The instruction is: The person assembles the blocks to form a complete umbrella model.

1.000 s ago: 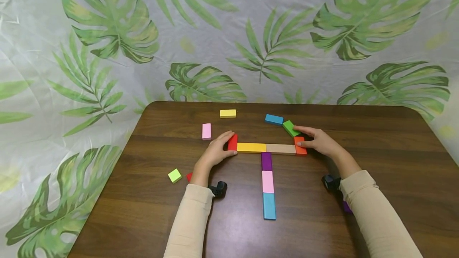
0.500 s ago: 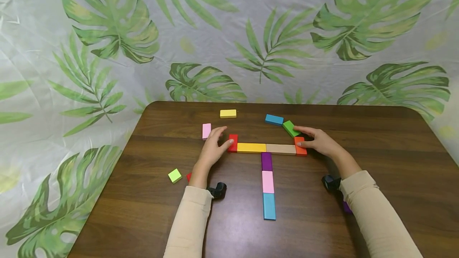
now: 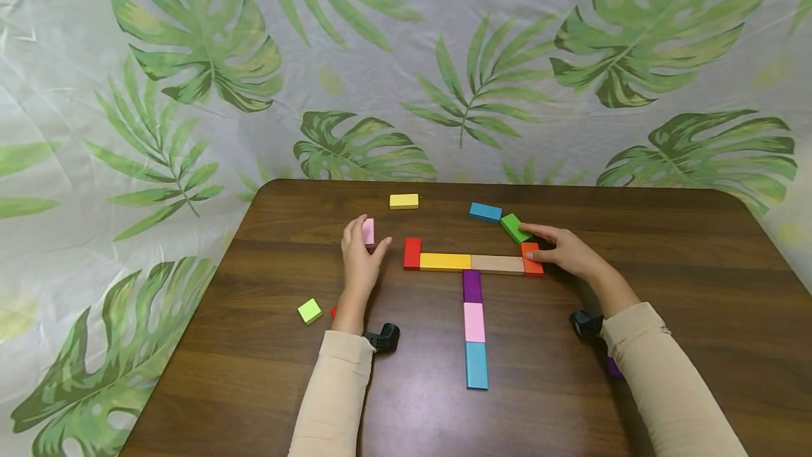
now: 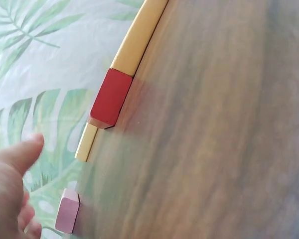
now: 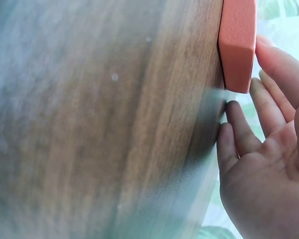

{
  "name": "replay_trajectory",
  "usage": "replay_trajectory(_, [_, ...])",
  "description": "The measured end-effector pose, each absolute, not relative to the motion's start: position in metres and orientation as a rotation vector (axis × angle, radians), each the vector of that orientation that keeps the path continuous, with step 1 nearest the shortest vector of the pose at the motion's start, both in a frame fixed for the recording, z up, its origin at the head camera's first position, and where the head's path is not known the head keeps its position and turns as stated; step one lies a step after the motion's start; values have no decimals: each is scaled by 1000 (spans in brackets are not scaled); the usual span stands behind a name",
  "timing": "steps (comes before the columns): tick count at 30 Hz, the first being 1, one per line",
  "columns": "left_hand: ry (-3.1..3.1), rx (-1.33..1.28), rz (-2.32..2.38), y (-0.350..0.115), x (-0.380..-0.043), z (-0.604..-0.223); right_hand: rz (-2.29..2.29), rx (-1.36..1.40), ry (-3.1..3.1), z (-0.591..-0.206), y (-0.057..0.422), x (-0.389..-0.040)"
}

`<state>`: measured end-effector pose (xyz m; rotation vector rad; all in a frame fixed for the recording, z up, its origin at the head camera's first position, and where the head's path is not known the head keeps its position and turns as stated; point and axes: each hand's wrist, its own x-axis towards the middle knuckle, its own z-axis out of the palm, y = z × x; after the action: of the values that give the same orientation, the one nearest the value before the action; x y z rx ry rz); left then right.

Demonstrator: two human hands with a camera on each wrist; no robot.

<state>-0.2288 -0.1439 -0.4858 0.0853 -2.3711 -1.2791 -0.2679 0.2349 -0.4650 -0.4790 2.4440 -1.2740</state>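
Pink block (image 3: 369, 233), pale and oblong, is partly covered by the spread left hand (image 3: 359, 258) at far left on the table (image 3: 254, 372) in the head view; an orange block (image 3: 534, 269) is touched by the loosely spread right hand (image 3: 563, 249). Bevelled pink edges are shown in the left wrist view, plain orange faces in the right.

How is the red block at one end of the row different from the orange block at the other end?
The red block meets the long yellow block; the orange block meets the tan block. The right hand touches the orange block, while no hand touches the red block. Both sit crosswise at the row's ends.
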Motion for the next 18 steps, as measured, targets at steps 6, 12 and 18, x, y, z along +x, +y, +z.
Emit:
replay_trajectory(6, [-2361, 277, -1305, -145, -229, -486, -1280, -484, 2438, -466, 235, -268])
replay_trajectory(12, [-2371, 362, -1329, -147, -229, -488, -1273, -489, 2445, -465, 234, -267])
replay_trajectory(18, [-2372, 387, -1291, -149, -232, -490, -1292, -518, 2444, -465, 235, -266])
